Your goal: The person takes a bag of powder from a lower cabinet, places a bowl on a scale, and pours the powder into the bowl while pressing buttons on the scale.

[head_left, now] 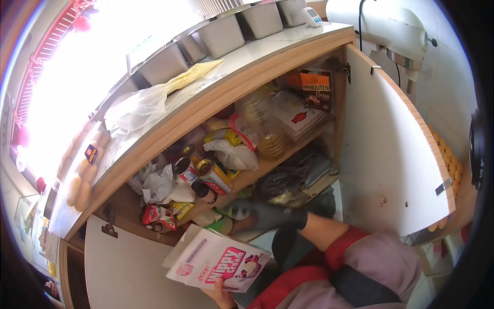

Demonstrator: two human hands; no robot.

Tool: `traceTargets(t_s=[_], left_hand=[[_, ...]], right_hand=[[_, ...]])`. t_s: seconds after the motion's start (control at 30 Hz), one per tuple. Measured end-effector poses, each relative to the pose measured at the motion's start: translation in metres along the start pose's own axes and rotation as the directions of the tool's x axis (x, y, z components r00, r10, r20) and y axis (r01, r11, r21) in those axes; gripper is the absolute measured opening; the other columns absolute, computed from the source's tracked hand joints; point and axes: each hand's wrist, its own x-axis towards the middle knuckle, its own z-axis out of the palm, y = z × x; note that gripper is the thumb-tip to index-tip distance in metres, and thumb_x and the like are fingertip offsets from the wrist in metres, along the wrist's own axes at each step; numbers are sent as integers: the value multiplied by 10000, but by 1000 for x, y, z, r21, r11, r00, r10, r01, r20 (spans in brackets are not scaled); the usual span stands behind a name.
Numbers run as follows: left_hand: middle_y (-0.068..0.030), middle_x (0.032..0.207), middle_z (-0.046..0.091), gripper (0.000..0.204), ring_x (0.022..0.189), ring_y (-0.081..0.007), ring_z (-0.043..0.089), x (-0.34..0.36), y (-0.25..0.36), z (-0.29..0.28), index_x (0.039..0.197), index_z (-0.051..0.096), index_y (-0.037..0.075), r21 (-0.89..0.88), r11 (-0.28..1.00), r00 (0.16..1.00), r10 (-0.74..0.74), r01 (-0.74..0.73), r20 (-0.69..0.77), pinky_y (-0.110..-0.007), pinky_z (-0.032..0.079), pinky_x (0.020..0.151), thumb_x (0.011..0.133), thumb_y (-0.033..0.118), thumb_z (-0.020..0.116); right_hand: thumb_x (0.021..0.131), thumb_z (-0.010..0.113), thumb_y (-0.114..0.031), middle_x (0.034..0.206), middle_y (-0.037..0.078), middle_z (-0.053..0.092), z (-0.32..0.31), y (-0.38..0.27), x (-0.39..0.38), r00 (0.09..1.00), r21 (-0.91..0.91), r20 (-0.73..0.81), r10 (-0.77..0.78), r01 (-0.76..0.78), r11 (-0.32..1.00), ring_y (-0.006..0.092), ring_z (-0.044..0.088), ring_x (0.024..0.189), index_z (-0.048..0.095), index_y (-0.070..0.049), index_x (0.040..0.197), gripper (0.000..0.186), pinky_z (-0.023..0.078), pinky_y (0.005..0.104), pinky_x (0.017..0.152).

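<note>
A white and pink cardboard carton is tilted in my left hand, its fingers wrapped on the lower edge. My right hand, in a dark glove, reaches into the open wooden cabinet near a green and white item on the lower level; motion blurs its fingers, and whatever it touches is unclear. The shelf above holds several tins, a crumpled white bag, a clear plastic bottle and a brown and orange pack. Dark bundled material lies beneath that shelf.
Cabinet doors stand open on both sides. On the marble-look top are steel pans, plastic sheeting, bread rolls and a small timer. A white mixer stands at the right. Part of another person's hand shows at lower left.
</note>
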Motion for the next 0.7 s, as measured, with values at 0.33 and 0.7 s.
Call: traceTargets(t_s=[0.33, 0.7], left_hand=[[-155, 1076, 527, 581, 969, -237, 537, -44, -20, -33, 1182, 395, -58, 512, 843, 979, -201, 164, 17, -341, 414, 877, 712, 121, 684], [-152, 1060, 535, 556, 956, -232, 540, -36, -27, -31, 1171, 407, -58, 567, 804, 972, -235, 180, 24, -334, 414, 871, 720, 122, 679]], right_hand=[[695, 668, -96, 1250, 201, 419, -237, 26, -12, 263, -625, -753, -604, -575, 528, 339, 415, 1156, 420, -58, 1250, 608, 362, 400, 950], [718, 625, -101, 1081, 188, 500, -289, 51, 17, 376, -594, -790, -485, -668, 449, 352, 501, 997, 352, -166, 1309, 654, 447, 409, 810]])
